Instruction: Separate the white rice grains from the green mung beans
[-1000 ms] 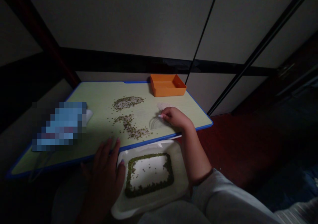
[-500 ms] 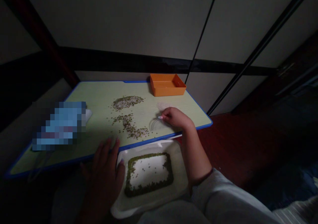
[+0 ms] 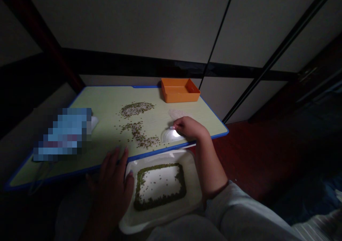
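My right hand (image 3: 187,127) is pinched over a clear round dish or lid (image 3: 167,136) by the table's front edge. Whatever lies between its fingertips is too small or hidden to name. Beyond that hand is a small patch of pale grains (image 3: 176,113). To its left, two heaps mix small green beans with pale grains: a far heap (image 3: 137,108) and a near heap (image 3: 143,138). My left hand (image 3: 113,180) is open, fingers spread at the table edge, beside a white basin (image 3: 193,184). Green beans (image 3: 160,166) line the basin's floor edges.
An orange box (image 3: 181,97) stands at the table's back right corner. A blurred-out blue object (image 3: 64,132) lies on the left of the yellow-green table (image 3: 107,95), which has a blue rim. Cabinet panels (image 3: 133,23) rise behind it.
A bright glint now shows on the clear round dish or lid under my right hand. That hand has shifted only slightly; my left hand and the heaps look the same.
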Tool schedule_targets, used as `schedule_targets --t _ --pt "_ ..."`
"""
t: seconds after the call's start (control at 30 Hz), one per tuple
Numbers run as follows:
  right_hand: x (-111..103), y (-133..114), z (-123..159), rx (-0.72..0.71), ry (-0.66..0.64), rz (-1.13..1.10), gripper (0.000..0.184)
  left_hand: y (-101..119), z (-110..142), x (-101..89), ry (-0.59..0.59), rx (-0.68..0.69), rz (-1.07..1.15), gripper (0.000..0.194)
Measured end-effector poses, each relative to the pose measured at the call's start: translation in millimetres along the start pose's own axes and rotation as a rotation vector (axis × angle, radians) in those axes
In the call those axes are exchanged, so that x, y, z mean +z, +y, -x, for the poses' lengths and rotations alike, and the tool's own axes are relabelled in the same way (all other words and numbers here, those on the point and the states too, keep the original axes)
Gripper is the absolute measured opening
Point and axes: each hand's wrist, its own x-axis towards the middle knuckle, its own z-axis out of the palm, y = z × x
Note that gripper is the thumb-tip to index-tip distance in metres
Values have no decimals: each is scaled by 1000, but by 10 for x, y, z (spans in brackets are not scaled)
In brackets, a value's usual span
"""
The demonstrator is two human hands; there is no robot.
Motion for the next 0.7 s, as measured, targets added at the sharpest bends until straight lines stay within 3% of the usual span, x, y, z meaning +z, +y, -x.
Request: schedule_targets --t 0.7 --pt "38 -121 -11 -42 -18 10 31 -26 2 22 16 4 44 56"
